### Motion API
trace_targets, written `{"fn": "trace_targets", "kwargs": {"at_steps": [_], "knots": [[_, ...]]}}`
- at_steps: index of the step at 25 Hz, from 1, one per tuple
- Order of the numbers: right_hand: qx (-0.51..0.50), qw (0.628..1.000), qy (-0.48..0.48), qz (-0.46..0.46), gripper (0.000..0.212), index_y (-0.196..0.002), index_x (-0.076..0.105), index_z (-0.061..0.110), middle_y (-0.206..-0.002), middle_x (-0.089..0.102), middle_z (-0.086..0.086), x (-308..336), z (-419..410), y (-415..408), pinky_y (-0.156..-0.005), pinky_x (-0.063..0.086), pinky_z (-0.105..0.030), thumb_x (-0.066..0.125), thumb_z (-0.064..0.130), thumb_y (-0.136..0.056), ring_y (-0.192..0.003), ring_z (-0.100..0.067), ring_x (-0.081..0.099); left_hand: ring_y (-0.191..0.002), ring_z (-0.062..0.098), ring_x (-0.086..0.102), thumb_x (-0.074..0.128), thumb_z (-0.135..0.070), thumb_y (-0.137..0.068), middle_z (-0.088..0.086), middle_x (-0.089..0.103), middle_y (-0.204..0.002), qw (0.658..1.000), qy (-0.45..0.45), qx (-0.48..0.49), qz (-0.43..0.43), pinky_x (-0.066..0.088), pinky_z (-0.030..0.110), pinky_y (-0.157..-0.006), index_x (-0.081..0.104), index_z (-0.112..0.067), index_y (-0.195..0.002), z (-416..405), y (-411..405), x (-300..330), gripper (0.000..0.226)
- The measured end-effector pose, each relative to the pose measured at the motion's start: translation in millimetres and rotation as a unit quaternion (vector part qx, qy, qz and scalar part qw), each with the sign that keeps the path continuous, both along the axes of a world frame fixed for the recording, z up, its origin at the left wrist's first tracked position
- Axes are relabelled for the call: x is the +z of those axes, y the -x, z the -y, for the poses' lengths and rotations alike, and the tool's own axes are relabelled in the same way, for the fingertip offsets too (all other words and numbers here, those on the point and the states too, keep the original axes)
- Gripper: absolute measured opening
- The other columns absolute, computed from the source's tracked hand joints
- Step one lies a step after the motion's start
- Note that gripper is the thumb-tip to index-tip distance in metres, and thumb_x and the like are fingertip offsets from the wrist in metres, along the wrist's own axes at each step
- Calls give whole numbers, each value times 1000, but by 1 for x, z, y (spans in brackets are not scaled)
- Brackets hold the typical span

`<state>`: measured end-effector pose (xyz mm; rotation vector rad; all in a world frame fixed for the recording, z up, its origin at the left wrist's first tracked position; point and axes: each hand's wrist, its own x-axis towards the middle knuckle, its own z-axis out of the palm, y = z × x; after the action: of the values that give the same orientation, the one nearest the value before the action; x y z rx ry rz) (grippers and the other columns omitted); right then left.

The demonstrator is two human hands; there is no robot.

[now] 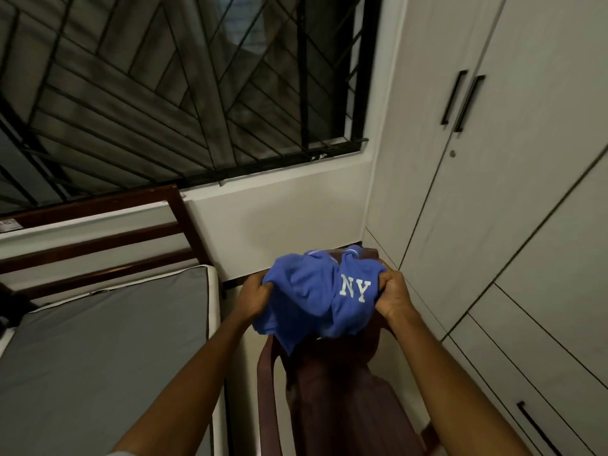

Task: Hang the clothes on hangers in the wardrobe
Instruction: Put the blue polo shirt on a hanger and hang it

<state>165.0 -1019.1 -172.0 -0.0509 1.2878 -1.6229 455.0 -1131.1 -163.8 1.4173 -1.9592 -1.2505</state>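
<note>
Hands first: your left hand (255,296) grips one bunched side of the blue shirt (316,297) and your right hand (393,296) grips the other, fingers curled into the cloth on both. The shirt, with white "NY" lettering facing you, hangs crumpled between them above the dark brown chair (332,399), its lower folds close over the chair back. You stand in a narrow strip of floor: the bed (98,340) edge runs just beside the chair on your left, and the wardrobe (513,209) runs close along your right, its doors shut, black handles (462,100) side by side.
</note>
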Motion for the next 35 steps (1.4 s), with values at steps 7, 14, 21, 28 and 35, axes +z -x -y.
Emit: {"fn": "trace_targets", "kwargs": {"at_steps": [7, 14, 21, 28, 35], "knots": [[8, 998, 39, 39, 31, -60, 62, 10, -62, 60, -8, 39, -175, -50, -75, 48, -41, 46, 6, -86, -65, -27, 49, -113, 23, 61, 47, -14, -85, 6, 65, -125, 925, -46, -292, 239, 47, 38, -100, 67, -7, -125, -139, -11, -36, 45], [-26, 989, 141, 39, 42, -63, 20, 19, -47, 31, 1, 61, -377, -78, -43, 35, -25, 57, 0, -55, -42, -14, 26, -114, 38, 60, 69, -12, -92, 13, 60, -126, 753, -195, -486, 399, 50, 35, -93, 54, -5, -139, -288, 23, -22, 49], [-68, 978, 194, -24, 33, -59, 31, 19, -46, 30, 1, 101, -532, -101, -41, 29, -23, 56, 3, -46, -40, -11, 24, -86, -13, 64, 102, -42, -19, -9, 74, -113, 772, -161, -588, 178, 55, 27, -91, 52, -6, -130, -412, 127, -40, 126], [-172, 963, 200, -61, 31, -59, 32, 19, -48, 33, 0, 128, -696, -74, -42, 31, -24, 53, 3, -43, -42, -13, 26, -87, 15, 56, 65, -43, -72, 7, 65, -99, 739, -29, -652, 167, 53, 42, -87, 68, -6, -101, -584, 185, 41, 47], [-387, 911, -10, -141, 30, -72, 50, 7, -72, 69, -12, 123, -872, -62, -50, 47, -22, 30, -13, -83, -59, -27, 56, -62, 19, 51, 51, -31, -81, 8, 57, -67, 790, -3, -608, 80, 41, 35, -64, 58, -7, -70, -741, 209, 68, 27]]}}
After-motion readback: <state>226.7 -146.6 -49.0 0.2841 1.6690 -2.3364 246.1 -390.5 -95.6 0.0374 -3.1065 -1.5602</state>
